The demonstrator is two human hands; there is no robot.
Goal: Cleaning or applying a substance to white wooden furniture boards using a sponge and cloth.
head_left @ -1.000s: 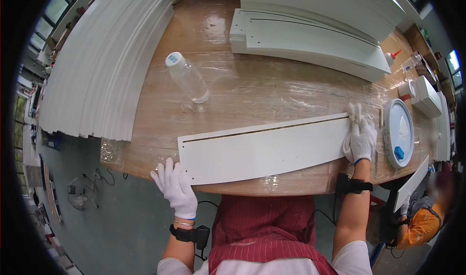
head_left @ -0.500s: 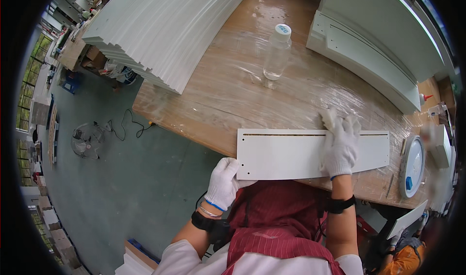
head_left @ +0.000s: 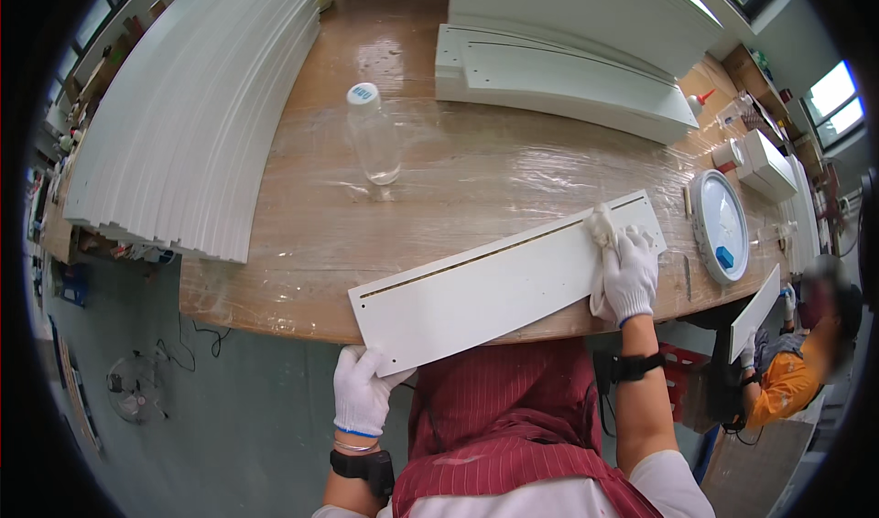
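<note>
A long white board (head_left: 485,289) with a narrow groove along its far edge and small holes at its ends lies slanted at the table's near edge, its right end farther away. My left hand (head_left: 360,392), in a white knit glove, is closed on the board's near left corner, thumb on top and fingers partly hidden below. On the board's right end, my gloved right hand (head_left: 632,278) presses a crumpled off-white cloth (head_left: 601,230) against the surface near the groove. Part of the cloth hangs beside the hand over the near edge.
A clear bottle (head_left: 374,143) with a white cap stands on the film-covered table (head_left: 302,216). Stacked white boards (head_left: 183,115) lie left; more white panels (head_left: 568,79) are at the back. A round white lid (head_left: 719,225) lies right, near a co-worker in orange (head_left: 783,385).
The view has turned rightward. The board now slants, its right end swung away from me. My right hand has slid with the cloth toward the board's right end; my left hand still grips its corner.
</note>
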